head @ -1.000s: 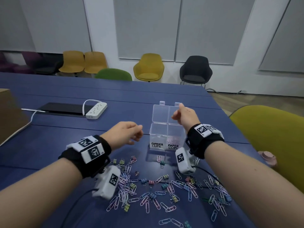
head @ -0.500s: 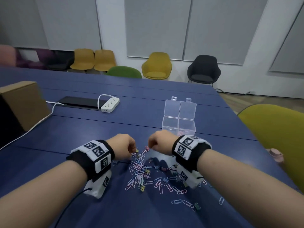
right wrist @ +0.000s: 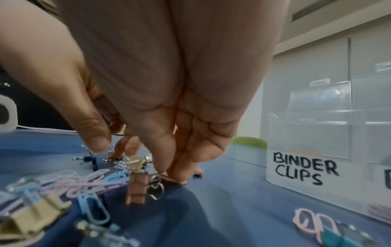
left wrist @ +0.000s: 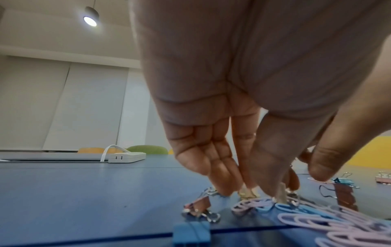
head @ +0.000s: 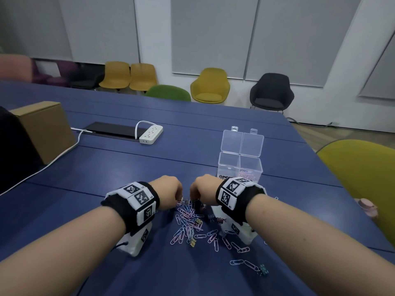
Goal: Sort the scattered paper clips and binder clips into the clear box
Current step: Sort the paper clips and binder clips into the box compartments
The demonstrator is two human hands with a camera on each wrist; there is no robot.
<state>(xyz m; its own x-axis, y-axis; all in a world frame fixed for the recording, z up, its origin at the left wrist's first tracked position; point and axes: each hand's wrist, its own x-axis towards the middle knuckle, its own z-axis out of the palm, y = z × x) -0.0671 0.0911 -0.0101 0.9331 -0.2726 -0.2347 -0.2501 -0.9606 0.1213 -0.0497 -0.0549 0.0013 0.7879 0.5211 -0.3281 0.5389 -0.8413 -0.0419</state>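
Observation:
Pink and blue paper clips (head: 188,223) and small binder clips lie heaped on the blue table (head: 128,171). Both hands reach down at the heap's far edge. My left hand (head: 179,196) (left wrist: 249,188) has its fingertips gathered and pinches a cream binder clip (left wrist: 247,193). On my right hand (head: 193,196) (right wrist: 129,155) the thumb tip touches a dark blue binder clip (right wrist: 88,159). The fingers, held apart from the thumb, touch a pink binder clip (right wrist: 137,188). The clear box (head: 229,167) (right wrist: 306,133) stands just beyond with its lid up. Pink paper clips (head: 248,175) lie in its right compartment.
A white power strip (head: 150,134) and a black slab (head: 111,130) lie at the far left, next to a cardboard box (head: 46,129) with a white cable. A yellow-green chair (head: 363,178) stands at the table's right edge, with a small pink object (head: 366,205) beside it.
My right hand has come back from above the clear box, and both hands have dropped onto the far edge of the clip heap. The head view has shifted.

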